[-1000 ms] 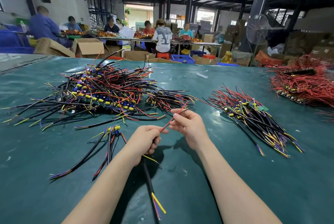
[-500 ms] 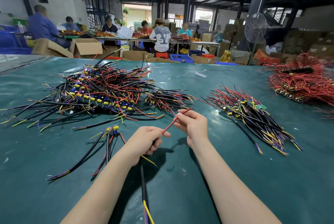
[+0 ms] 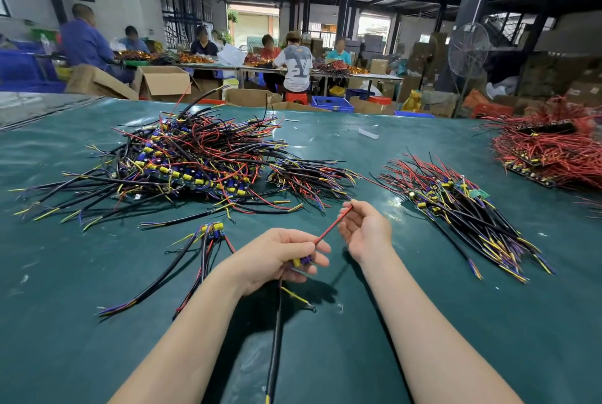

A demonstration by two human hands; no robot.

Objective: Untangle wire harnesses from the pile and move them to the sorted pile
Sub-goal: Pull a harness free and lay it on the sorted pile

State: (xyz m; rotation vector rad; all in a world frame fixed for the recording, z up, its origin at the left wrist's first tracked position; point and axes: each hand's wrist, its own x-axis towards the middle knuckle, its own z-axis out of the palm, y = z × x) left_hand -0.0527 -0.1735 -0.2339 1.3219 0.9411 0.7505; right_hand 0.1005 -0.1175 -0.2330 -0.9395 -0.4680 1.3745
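My left hand grips one wire harness at its yellow and blue parts; its black sheathed cable hangs down toward me. A thin red wire runs up from that grip to my right hand, which pinches its far end. The big tangled pile of black, red, yellow and blue wires lies at the left back. The sorted pile lies fanned out at the right. A small separate bundle rests just left of my left hand.
The table has a dark green cover. A heap of red wires sits at the far right edge. A small white piece lies at the back. Beyond the table are cardboard boxes, a standing fan and several seated people.
My right hand has slid along the red wire up and to the right, drawing it straight. My left hand has turned, so the yellow and blue parts now show.
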